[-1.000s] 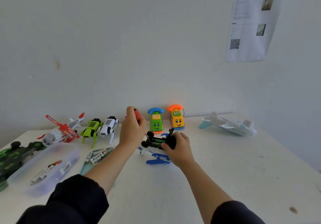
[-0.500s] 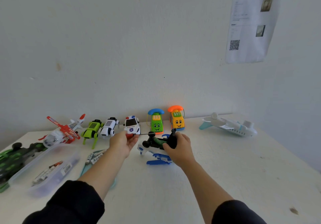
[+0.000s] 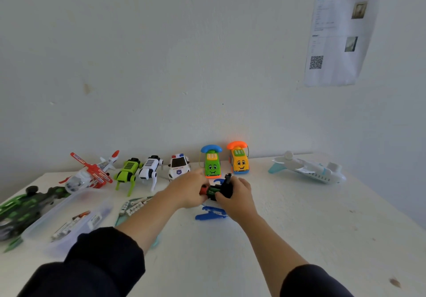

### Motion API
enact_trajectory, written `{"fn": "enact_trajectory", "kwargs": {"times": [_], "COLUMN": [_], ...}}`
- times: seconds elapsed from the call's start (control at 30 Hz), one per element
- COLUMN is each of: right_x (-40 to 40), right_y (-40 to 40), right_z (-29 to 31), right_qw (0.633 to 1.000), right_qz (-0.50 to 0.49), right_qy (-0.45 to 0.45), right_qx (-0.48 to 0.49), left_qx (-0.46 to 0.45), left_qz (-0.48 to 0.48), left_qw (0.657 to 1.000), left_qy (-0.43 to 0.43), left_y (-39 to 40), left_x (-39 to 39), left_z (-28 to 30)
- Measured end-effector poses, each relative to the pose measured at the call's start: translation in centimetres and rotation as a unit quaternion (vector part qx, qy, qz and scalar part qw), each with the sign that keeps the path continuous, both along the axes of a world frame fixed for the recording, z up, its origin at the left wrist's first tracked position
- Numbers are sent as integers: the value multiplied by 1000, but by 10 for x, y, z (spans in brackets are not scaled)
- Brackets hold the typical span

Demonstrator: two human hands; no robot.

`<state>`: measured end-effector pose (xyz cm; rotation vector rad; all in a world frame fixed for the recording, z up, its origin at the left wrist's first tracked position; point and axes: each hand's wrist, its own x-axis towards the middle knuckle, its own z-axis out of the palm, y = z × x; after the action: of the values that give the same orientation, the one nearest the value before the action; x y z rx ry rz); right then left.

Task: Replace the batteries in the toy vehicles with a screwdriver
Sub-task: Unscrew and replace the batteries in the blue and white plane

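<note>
The left hand (image 3: pixel 189 189), holding the red-handled screwdriver (image 3: pixel 203 190), has moved right against the dark toy (image 3: pixel 219 189) gripped by the right hand (image 3: pixel 237 195).

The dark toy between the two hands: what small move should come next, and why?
Probably bring the screwdriver tip onto the toy's battery cover screw and start turning. The right hand grips the dark green and black toy just above the table, and the left hand holds the red-handled screwdriver right against it. The screw itself is hidden, so this is a guess.
</note>
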<state>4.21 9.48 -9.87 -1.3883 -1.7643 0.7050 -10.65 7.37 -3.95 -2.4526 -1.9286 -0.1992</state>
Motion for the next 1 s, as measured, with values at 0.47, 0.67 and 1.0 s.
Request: {"fn": "enact_trajectory", "kwargs": {"times": [0.47, 0.67, 1.0], "right_x": [-29, -31, -28], "right_y": [-15, -11, -4], "right_z": [11, 12, 11], "right_qw": [996, 993, 995], "right_qz": [-91, -111, -94], "right_qy": [3, 19, 12], "right_qx": [-9, -22, -27], "left_qx": [108, 14, -70], "left_qz": [380, 515, 446], "left_qw": [919, 855, 887], "left_qy": [-10, -50, -98], "left_y": [-41, -68, -56], "left_x": [-119, -190, -184], "left_z": [4, -28, -36]}}
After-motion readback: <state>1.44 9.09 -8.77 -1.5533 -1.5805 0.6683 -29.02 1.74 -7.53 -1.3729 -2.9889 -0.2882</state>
